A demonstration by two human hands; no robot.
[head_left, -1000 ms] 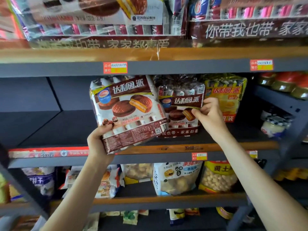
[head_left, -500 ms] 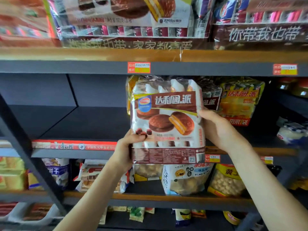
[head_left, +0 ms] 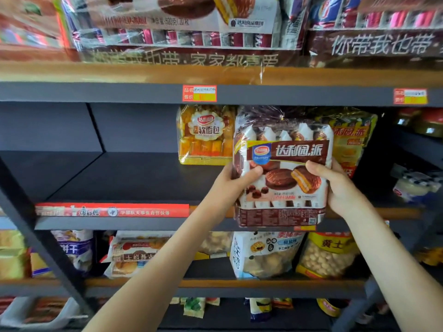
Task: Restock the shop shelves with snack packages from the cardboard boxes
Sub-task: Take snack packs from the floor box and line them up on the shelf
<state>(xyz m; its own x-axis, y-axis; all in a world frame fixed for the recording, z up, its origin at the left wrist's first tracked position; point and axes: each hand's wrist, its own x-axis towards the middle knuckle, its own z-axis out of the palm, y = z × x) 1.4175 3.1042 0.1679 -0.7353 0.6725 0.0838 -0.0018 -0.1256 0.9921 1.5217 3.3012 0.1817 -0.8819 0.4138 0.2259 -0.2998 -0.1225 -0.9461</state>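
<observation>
Both hands grip one chocolate pie pack (head_left: 282, 168). The left hand (head_left: 236, 182) clasps its left edge with the thumb across the front, and the right hand (head_left: 335, 185) clasps its right edge the same way, so the pack sits upright between them. Rows of small, separately wrapped pies show through its clear top and bottom.

The pack's lower edge overlaps the front lip of the middle shelf (head_left: 119, 178). I cannot tell whether it rests on the board. Behind the pack to the left stands a yellow bread bag (head_left: 206, 135), and behind it to the right a yellow pie bag (head_left: 350, 140), partly covered. Below the pack, on the next shelf down, are a white snack bag (head_left: 261, 252) and a yellow-topped bag of round pieces (head_left: 328, 257). A price tag (head_left: 199, 93) sits above and left of the pack.

Half a second ago the left hand held the pack's bottom-left corner; it is now halfway up that edge. The bread bag, then almost hidden, now shows clearly.
</observation>
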